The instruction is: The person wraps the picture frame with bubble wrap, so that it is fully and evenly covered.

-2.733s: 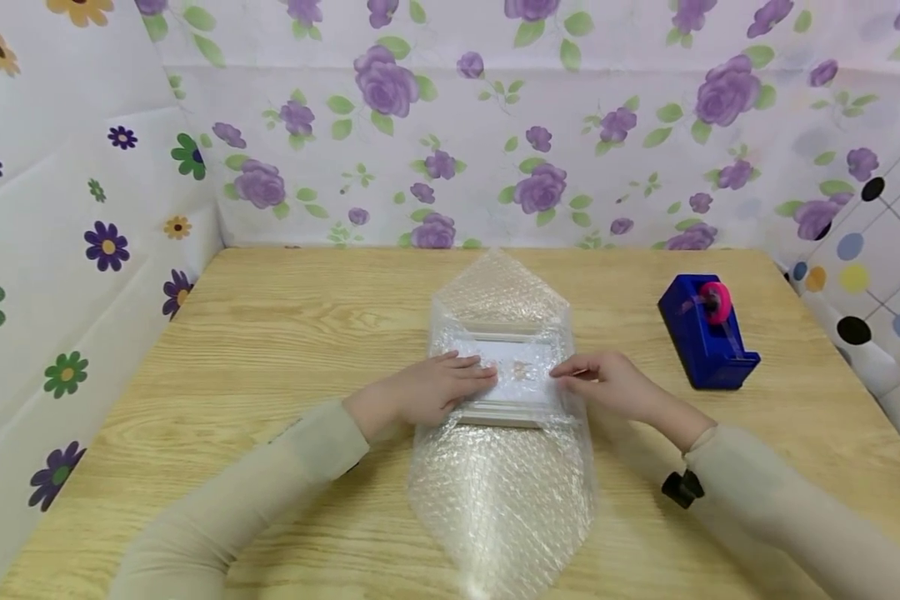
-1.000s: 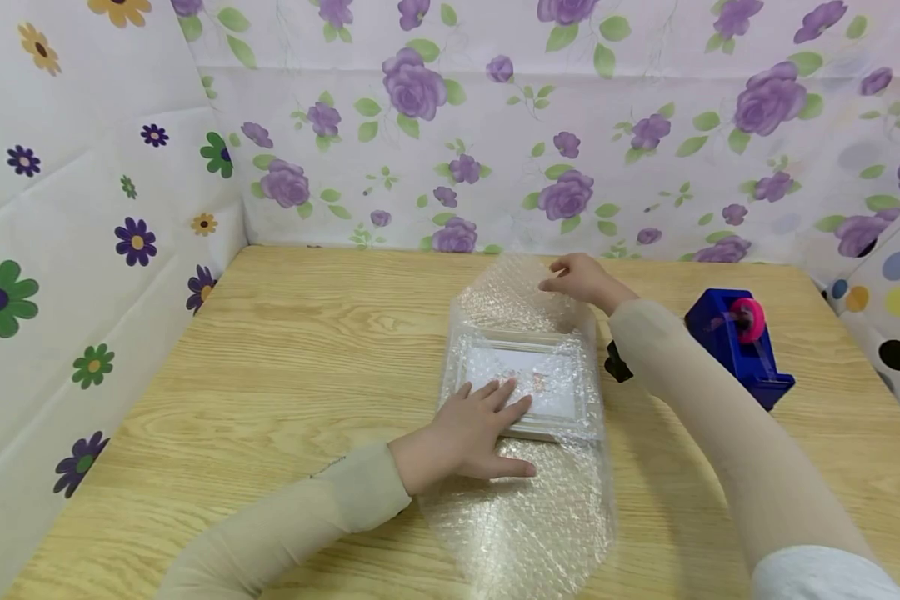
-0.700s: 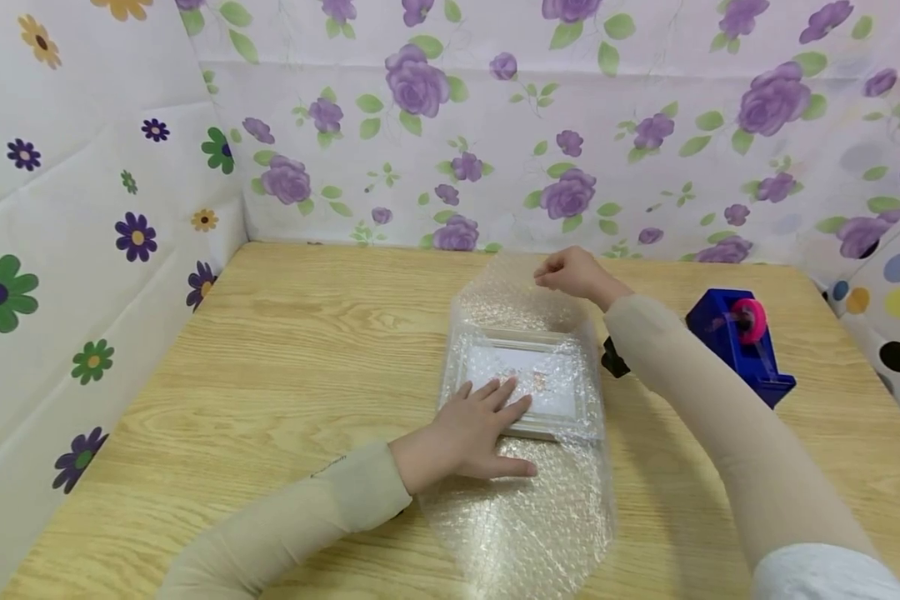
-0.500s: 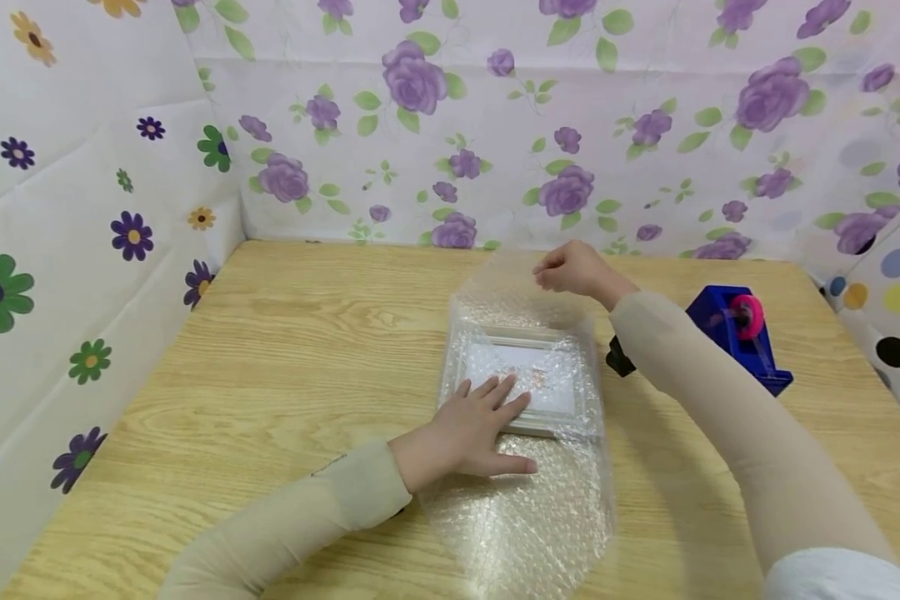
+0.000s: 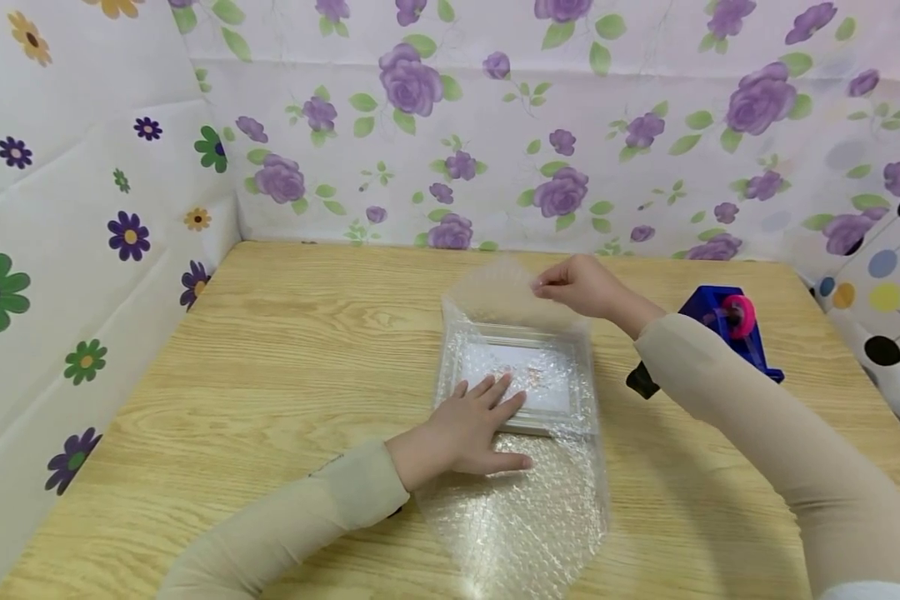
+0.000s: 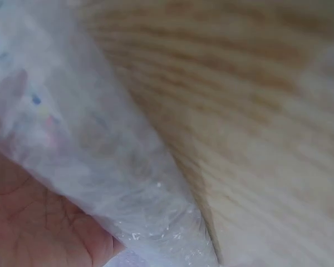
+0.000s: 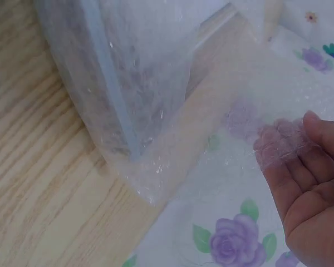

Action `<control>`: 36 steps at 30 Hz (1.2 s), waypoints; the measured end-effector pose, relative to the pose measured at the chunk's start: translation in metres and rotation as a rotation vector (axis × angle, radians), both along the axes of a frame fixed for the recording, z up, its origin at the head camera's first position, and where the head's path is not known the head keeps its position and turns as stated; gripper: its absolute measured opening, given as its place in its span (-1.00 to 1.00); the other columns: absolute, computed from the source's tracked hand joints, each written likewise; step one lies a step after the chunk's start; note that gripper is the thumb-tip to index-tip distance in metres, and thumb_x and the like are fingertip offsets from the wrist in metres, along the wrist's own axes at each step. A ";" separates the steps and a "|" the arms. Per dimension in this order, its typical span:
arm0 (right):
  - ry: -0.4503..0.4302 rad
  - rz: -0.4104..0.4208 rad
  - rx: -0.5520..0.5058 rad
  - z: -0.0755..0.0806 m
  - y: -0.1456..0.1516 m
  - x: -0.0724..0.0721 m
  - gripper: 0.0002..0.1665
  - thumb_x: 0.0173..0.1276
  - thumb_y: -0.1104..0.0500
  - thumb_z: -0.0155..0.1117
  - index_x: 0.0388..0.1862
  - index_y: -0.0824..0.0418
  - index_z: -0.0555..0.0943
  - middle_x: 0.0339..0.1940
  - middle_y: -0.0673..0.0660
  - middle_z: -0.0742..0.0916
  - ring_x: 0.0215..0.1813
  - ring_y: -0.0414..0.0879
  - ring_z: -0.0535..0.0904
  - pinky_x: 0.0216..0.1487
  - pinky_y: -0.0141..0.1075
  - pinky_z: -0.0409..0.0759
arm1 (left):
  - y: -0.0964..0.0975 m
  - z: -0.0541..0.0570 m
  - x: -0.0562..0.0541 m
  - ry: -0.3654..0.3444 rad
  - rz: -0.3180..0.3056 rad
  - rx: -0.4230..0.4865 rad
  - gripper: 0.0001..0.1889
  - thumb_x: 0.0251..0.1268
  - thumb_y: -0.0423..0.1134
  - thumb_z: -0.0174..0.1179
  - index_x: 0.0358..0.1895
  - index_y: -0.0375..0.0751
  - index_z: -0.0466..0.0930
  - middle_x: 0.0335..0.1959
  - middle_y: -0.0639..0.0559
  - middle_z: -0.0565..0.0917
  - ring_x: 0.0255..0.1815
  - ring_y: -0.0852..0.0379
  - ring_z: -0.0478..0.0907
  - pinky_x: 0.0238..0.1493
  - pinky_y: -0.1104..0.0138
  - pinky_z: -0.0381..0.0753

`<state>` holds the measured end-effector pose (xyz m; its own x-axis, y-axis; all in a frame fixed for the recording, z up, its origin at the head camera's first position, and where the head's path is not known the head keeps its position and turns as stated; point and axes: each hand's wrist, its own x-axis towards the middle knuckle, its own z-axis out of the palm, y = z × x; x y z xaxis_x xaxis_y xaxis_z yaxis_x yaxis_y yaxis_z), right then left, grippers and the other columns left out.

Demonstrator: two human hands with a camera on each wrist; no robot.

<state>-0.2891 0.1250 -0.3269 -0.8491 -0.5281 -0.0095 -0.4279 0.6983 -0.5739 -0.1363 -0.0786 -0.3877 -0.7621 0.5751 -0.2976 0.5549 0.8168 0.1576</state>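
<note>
A light-coloured picture frame (image 5: 512, 358) lies on the table inside a sheet of bubble wrap (image 5: 532, 517), whose side parts fold over its left and right. My left hand (image 5: 465, 429) rests with spread fingers on the wrapped frame's near left part. At the far end, my right hand (image 5: 581, 287) pinches the edge of the far flap and holds it raised. The right wrist view shows the clear bubble wrap (image 7: 172, 128) between thumb and fingers. In the left wrist view, the palm (image 6: 39, 222) lies against blurred bubble wrap (image 6: 128, 161).
A blue tape dispenser (image 5: 708, 300) with a pink-cored roll (image 5: 740, 317) stands on the right, partly hidden behind the right sleeve (image 5: 750, 425). Floral cloth (image 5: 390, 150) hangs behind the wooden table (image 5: 285, 358). The near flap of wrap stretches toward the front.
My right hand has gone from the frame's right side to the far flap, taken its edge and lifted it. My left hand has shifted nearer and spread its fingers.
</note>
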 end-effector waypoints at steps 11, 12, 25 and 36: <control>0.078 0.063 -0.044 -0.010 0.002 0.037 -0.76 0.33 0.30 0.22 -0.10 0.40 0.68 -0.12 0.31 0.74 -0.40 -0.08 0.64 -0.37 -0.32 0.57 | 0.003 0.000 0.001 0.032 -0.003 -0.057 -0.12 0.26 0.43 -0.17 0.53 0.05 -0.11 0.56 -0.03 -0.17 0.56 -0.01 -0.16 0.50 -0.02 -0.01; 0.087 0.068 -0.044 -0.012 0.003 0.040 -0.77 0.32 0.31 0.22 -0.10 0.40 0.68 -0.13 0.31 0.74 -0.49 -0.14 0.59 -0.42 -0.35 0.55 | 0.003 0.000 0.001 0.033 -0.002 -0.062 -0.11 0.26 0.43 -0.17 0.53 0.04 -0.12 0.56 -0.03 -0.17 0.56 -0.01 -0.17 0.51 -0.02 -0.01; 0.066 0.145 -0.045 -0.045 0.009 0.066 -0.69 0.33 0.33 0.20 0.05 0.32 0.64 -0.04 0.27 0.72 -0.68 -0.30 0.21 -0.54 -0.44 0.41 | 0.006 -0.004 0.004 0.024 0.001 -0.082 -0.10 0.26 0.44 -0.19 0.54 0.03 -0.15 0.56 -0.04 -0.19 0.56 -0.02 -0.18 0.51 -0.02 -0.01; 0.118 0.130 -0.086 -0.067 0.006 0.072 -0.72 0.34 0.39 0.15 0.00 0.35 0.64 -0.06 0.29 0.73 -0.51 -0.24 0.48 -0.42 -0.38 0.53 | 0.002 -0.002 0.002 0.026 -0.009 -0.064 -0.08 0.25 0.45 -0.17 0.54 0.00 -0.15 0.56 -0.06 -0.20 0.56 -0.05 -0.19 0.50 -0.05 -0.02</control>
